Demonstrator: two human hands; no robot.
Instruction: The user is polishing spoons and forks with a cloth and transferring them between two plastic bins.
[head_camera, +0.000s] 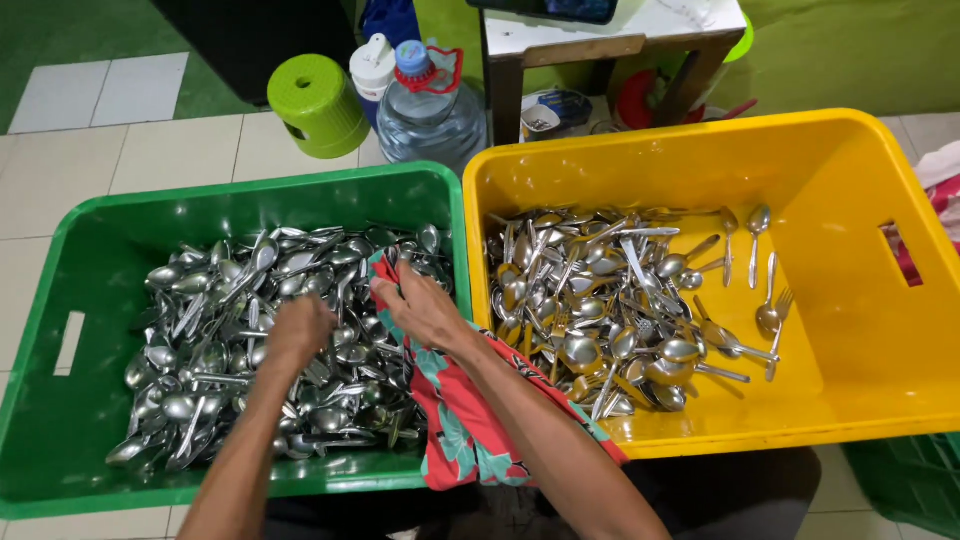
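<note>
A green plastic crate (60, 300) on the left holds a heap of metal spoons and forks (210, 300). My left hand (298, 328) reaches into that heap, blurred, fingers curled among the cutlery; whether it grips any is unclear. My right hand (425, 308) rests at the crate's right side on a red floral cloth (460, 420) that drapes over the rim between the crates. A yellow plastic crate (850, 180) on the right holds another pile of spoons and forks (600, 310).
Behind the crates on the tiled floor stand a green stool (318, 104), a large water bottle (430, 110), a white bottle (372, 66) and a small wooden table (610, 45). A dark green crate corner (910, 480) shows at lower right.
</note>
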